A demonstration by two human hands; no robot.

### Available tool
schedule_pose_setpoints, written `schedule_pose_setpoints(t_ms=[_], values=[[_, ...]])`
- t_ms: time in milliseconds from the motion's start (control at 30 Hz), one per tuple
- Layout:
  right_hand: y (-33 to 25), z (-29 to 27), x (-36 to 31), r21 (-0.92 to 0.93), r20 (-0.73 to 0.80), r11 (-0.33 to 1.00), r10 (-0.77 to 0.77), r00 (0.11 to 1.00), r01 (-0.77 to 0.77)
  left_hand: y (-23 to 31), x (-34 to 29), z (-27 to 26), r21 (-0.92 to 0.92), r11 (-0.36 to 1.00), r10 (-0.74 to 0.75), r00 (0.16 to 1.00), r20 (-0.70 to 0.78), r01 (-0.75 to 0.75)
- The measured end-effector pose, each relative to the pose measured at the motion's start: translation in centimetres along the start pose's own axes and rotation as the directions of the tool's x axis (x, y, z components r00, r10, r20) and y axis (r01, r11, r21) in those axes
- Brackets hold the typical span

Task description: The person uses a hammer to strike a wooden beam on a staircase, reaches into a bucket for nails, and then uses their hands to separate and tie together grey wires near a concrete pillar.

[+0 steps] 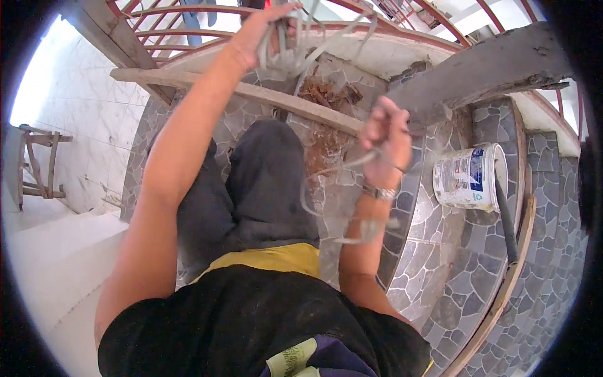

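Observation:
My left hand (267, 38) is raised at the top of the view, closed around a bundle of looped pale grey cord (292, 53). Loose loops of it hang out to the right, smeared by motion. My right hand (386, 141), a metal watch on its wrist, is lifted at the middle right, fingers curled and blurred. A strand of the same cord runs into it, then swings in a curve over my forearm. Under my hands, a long wooden board (251, 94) lies across the tiled landing, beyond my knees.
A white bucket (468, 178) lies on its side on the stone-patterned steps, with a dark pole (506, 226) beside its mouth. A cement-covered beam (483, 66) juts in at upper right. Red railings (433, 22) line the far side. Broken brown debris (330, 94) sits beyond the board.

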State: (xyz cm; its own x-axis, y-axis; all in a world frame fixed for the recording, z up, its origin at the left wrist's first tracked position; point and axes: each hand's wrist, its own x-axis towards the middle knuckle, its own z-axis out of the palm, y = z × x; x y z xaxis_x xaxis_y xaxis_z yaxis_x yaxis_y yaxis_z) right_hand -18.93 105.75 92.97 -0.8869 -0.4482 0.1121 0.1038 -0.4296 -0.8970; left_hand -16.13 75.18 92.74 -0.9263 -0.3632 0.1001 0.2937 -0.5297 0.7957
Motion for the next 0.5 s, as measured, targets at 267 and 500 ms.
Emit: schedule_pose_setpoints(t_ms=[267,500], values=[[3.9,5.7,3.2,-0.142,0.032,0.987,0.084,0.996,-0.078,-1.6,-1.1,0.7,0.155,0.985,-0.09,0.991,0.098,0.074],[5.3,7.6,3.4,-0.67,0.131,0.732,-0.043,0.99,0.121,-2.5,-2.3,2.8,0.475,0.872,0.069,0.99,0.121,-0.119]])
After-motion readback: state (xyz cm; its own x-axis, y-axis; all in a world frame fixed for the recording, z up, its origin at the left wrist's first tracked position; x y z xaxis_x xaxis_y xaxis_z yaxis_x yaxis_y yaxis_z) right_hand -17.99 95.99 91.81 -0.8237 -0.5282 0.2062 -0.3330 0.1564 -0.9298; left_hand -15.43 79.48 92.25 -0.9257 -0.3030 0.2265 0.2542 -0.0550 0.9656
